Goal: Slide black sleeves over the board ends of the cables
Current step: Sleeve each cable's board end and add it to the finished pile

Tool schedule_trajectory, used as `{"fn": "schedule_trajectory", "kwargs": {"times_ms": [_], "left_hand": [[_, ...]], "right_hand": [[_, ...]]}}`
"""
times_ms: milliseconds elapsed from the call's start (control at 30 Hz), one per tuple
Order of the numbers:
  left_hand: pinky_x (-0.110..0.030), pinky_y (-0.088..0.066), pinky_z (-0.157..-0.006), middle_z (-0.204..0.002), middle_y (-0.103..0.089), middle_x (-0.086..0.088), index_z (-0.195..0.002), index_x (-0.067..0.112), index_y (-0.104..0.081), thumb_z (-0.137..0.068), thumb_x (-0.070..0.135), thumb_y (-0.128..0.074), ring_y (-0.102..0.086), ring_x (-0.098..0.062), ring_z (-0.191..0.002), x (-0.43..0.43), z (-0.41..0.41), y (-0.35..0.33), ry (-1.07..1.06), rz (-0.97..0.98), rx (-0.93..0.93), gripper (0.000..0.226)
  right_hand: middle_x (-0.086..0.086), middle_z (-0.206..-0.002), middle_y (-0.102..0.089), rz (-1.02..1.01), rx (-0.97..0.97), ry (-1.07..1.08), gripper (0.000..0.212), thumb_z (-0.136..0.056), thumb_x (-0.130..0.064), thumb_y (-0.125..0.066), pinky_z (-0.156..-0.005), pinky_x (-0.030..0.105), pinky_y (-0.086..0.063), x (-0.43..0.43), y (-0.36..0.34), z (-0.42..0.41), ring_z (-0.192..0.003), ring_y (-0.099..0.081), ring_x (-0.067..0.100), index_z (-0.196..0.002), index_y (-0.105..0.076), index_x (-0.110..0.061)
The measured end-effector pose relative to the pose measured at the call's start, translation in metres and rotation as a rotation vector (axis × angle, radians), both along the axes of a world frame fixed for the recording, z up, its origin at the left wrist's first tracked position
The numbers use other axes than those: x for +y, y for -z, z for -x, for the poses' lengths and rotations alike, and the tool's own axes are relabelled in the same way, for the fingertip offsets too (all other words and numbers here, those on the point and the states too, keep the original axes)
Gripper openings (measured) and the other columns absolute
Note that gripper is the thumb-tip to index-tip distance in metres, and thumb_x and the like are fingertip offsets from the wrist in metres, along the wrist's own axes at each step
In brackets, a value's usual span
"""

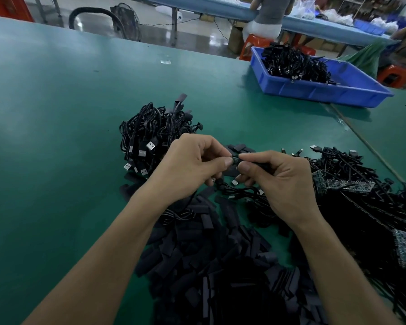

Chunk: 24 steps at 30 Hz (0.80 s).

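Cable board end (235, 159) ×1, apparently | left fingers (225, 163) pinch it | right fingers (245, 168) pinch it

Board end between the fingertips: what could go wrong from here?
1. The left hand pinches the board end and the right hand the sleeve by fingertips alone. The board's corner could catch the sleeve mouth, which the fingers hide.
2. The cable hanging below runs into the loose cables and might snag.
3. Both forearms pass over the loose sleeves; a sweep could scatter them.
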<state>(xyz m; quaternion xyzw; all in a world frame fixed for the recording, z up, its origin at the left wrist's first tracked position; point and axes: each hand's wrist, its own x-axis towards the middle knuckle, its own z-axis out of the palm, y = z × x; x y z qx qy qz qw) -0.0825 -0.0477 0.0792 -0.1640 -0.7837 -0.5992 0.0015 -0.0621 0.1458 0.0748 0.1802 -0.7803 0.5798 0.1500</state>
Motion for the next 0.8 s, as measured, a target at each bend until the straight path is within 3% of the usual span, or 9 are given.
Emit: {"fn": "schedule_trajectory", "kwargs": {"times_ms": [300, 500, 600, 800], "left_hand": [[-0.018, -0.050, -0.052, -0.062, -0.070, 0.000, -0.085, 0.019, -0.073, -0.092, 0.012, -0.072, -0.063, -0.011, -0.049, 0.0002, 0.0003, -0.0027, 0.013, 0.033, 0.014, 0.010], [-0.015, -0.053, -0.059, -0.069, -0.073, 0.005, -0.089, 0.023, -0.071, -0.092, 0.005, -0.068, -0.069, -0.009, -0.057, 0.0008, -0.0028, -0.0056, 0.048, 0.092, 0.053, 0.019], [-0.020, -0.057, -0.062, -0.069, -0.073, 0.004, -0.090, 0.023, -0.071, -0.093, 0.006, -0.067, -0.070, -0.009, -0.059, 0.0030, -0.0042, -0.0052, 0.045, 0.110, 0.093, 0.018], [-0.034, -0.062, -0.067, -0.073, -0.074, 0.005, -0.092, 0.026, -0.062, -0.095, 0.010, -0.066, -0.072, -0.011, -0.064, 0.0052, -0.0067, -0.0053, 0.065, 0.124, 0.138, 0.017]], "right_hand": [[-0.005, -0.079, -0.077, 0.008, -0.029, -0.024, 0.021, -0.076, -0.024, -0.078, -0.065, 0.020, -0.056, -0.0033, -0.0045, -0.0008, -0.067, -0.074, 0.015, -0.096, -0.075, -0.028], [-0.005, -0.073, -0.075, 0.021, -0.044, 0.004, 0.011, -0.082, -0.022, -0.076, -0.057, 0.019, -0.054, -0.0010, -0.0017, -0.0006, -0.060, -0.071, 0.013, -0.092, -0.075, -0.026], [-0.003, -0.073, -0.075, 0.040, -0.041, -0.005, 0.018, -0.083, -0.013, -0.078, -0.056, 0.020, -0.054, 0.0006, -0.0031, 0.0011, -0.059, -0.071, 0.015, -0.090, -0.077, -0.029], [-0.008, -0.082, -0.078, 0.027, -0.055, -0.051, 0.027, -0.076, -0.021, -0.081, -0.063, 0.022, -0.057, 0.0005, -0.0076, 0.0005, -0.066, -0.073, 0.014, -0.093, -0.079, -0.042]]}}
